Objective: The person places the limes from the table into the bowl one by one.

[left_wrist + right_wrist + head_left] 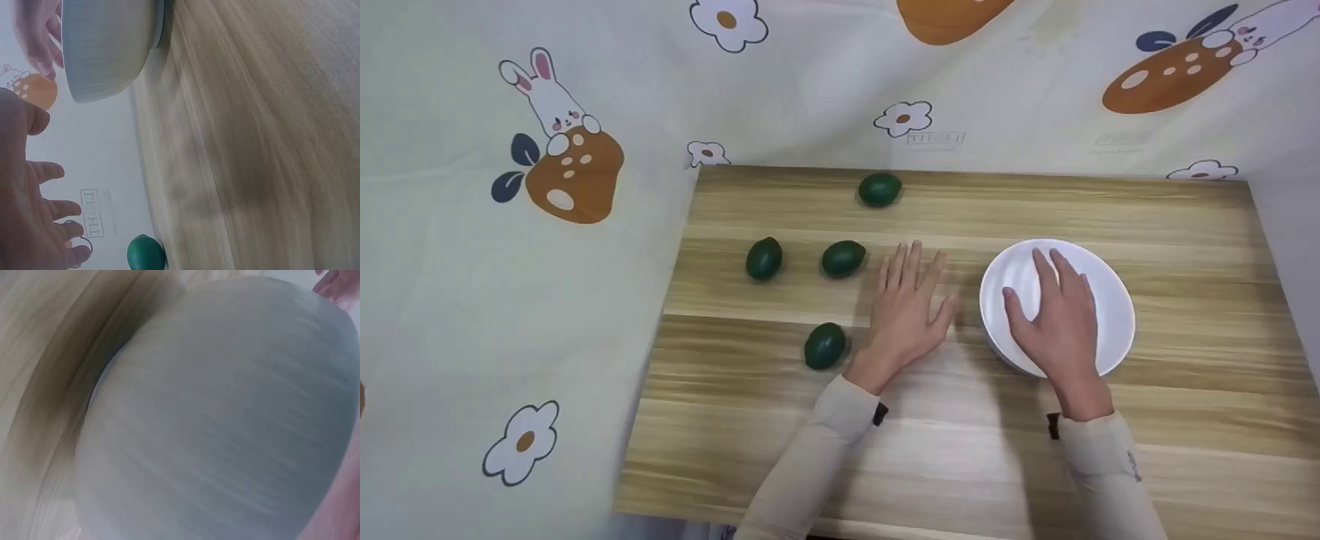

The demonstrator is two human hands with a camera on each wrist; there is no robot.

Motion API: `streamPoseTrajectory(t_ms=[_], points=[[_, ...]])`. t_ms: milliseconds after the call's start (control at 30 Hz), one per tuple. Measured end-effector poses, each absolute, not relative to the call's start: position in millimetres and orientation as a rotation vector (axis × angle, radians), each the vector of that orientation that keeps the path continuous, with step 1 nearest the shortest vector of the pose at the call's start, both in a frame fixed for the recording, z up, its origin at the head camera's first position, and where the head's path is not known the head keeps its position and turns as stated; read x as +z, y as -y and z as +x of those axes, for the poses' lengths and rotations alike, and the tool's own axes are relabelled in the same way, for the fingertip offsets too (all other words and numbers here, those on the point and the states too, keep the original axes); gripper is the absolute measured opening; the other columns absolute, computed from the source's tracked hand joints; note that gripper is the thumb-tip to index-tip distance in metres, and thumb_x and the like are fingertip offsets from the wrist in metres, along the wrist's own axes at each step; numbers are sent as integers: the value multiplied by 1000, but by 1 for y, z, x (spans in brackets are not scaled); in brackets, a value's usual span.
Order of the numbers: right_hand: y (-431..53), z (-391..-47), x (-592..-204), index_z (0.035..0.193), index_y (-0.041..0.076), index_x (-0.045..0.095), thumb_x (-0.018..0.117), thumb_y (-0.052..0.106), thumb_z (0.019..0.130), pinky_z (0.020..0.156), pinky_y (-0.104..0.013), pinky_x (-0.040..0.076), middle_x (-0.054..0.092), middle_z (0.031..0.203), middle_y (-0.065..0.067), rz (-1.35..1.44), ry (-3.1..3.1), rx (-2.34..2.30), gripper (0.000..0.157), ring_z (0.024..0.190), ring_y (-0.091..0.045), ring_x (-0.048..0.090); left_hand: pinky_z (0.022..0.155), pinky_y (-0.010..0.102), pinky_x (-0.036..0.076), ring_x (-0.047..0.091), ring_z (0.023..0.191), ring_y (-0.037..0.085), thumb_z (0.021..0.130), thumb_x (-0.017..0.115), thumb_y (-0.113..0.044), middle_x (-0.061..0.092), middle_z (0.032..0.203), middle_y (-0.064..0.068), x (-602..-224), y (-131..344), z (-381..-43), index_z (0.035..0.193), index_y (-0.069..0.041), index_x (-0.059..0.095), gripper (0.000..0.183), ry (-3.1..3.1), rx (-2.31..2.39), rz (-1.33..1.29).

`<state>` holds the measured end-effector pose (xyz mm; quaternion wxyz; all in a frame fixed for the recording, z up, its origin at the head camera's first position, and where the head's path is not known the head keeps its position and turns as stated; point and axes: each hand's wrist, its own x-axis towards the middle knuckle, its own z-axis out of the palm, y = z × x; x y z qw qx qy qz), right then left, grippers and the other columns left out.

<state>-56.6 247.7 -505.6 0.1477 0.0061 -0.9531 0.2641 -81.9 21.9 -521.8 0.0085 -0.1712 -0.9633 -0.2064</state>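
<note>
On the right of the bench [1200, 300], the right hand [1061, 322] is over a white bowl [1117, 315]; the left hand [906, 315] is near four green fruits [844, 259], leftward and far-left. Both hands' fingers are spread, holding nothing.

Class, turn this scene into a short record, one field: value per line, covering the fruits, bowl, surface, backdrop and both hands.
Fruits: four dark green fruits, lying apart
Bowl: one white bowl, right of the fruits in the head view
Surface: wooden table
Backdrop: pale printed sheet with rabbits and flowers
Left hand: left hand open above the table, holding nothing
Right hand: right hand over the bowl, contact unclear
</note>
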Motion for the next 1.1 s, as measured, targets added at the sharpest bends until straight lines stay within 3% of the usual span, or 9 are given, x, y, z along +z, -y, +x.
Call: streamPoseTrajectory(t_ms=[200, 433, 767, 1100], points=[[-272, -52, -504, 148, -3, 54, 71, 22, 94, 121, -68, 31, 50, 153, -34, -109, 2723, 778, 62, 142, -53, 47, 133, 57, 20, 22, 165, 35, 107, 46, -48, 30, 174, 16, -526, -23, -80, 166, -23, 34, 65, 3024, -632, -562], [-285, -49, -501, 145, -3, 58, 73, 19, 93, 110, -70, 39, 54, 148, -35, -161, 2692, 784, 59, 133, -58, 52, 125, 55, 37, 45, 153, 33, 105, 53, -42, 50, 161, 11, -526, -11, -79, 159, -21, 47, 58, 2943, -714, -549], [-303, -54, -493, 148, -3, 55, 70, 20, 95, 110, -76, 37, 52, 151, -35, -303, 2737, 838, 60, 136, -60, 50, 118, 50, 45, 55, 143, 28, 100, 63, -36, 60, 151, 7, -528, 15, -78, 152, -19, 57, 55, 2853, -741, -457], [-318, -55, -493, 157, 0, 45, 64, 25, 99, 102, -77, 45, 50, 153, -33, -508, 2819, 900, 66, 136, -53, 52, 116, 49, 46, 59, 139, 28, 100, 65, -36, 64, 148, 9, -533, 32, -75, 148, -18, 61, 52, 2831, -784, -384]])
